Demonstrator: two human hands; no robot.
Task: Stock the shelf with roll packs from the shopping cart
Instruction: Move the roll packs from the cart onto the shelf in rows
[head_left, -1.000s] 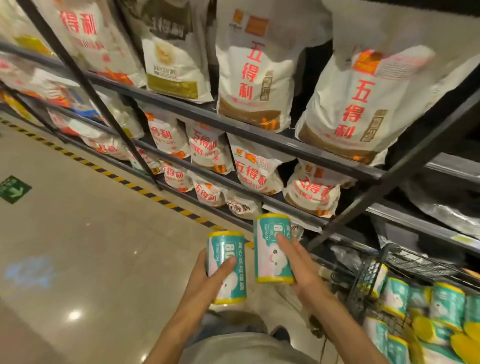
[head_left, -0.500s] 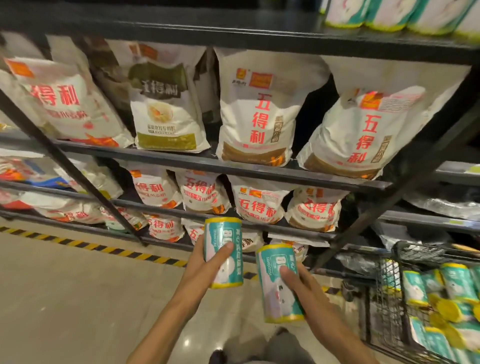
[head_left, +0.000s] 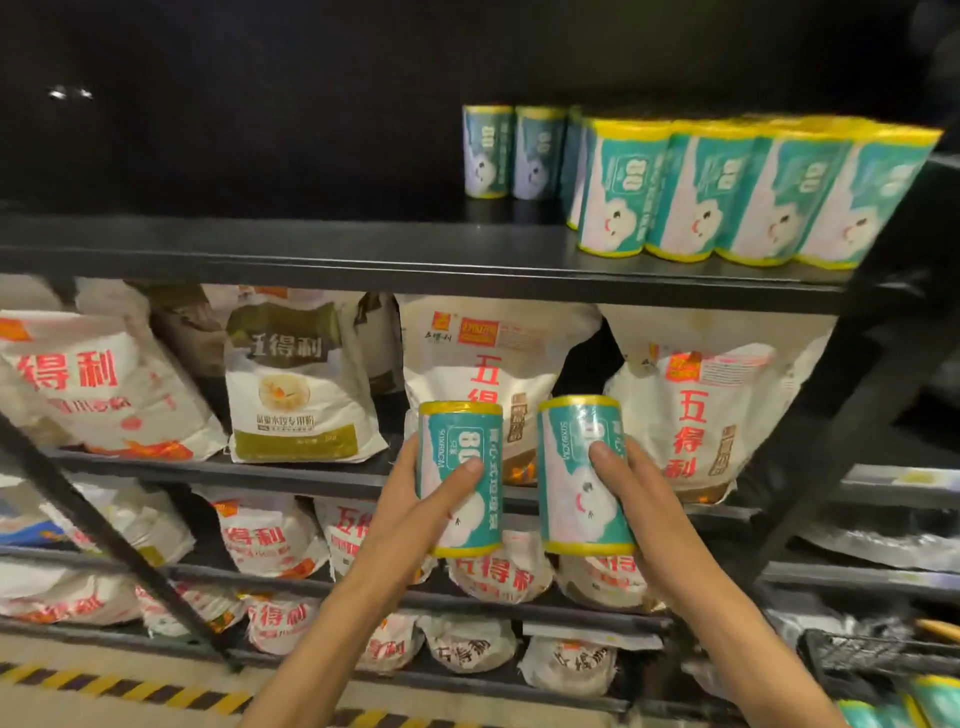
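My left hand grips a teal roll pack with yellow ends, held upright. My right hand grips a second, matching roll pack just to its right. Both packs are raised in front of the flour bags, well below the black top shelf. On that shelf, at the right, stand several matching roll packs, with two more further back. The left part of the top shelf is bare. A corner of the shopping cart shows at the bottom right, with roll packs inside.
White flour bags with red lettering fill the lower shelves. A black diagonal brace crosses the left side and a black upright runs at the right. Yellow-black floor tape lies along the shelf's foot.
Both hands have lifted their roll packs upward and the view has tilted up, bringing the top shelf and its stocked packs into sight. The cart has slid mostly out of view.
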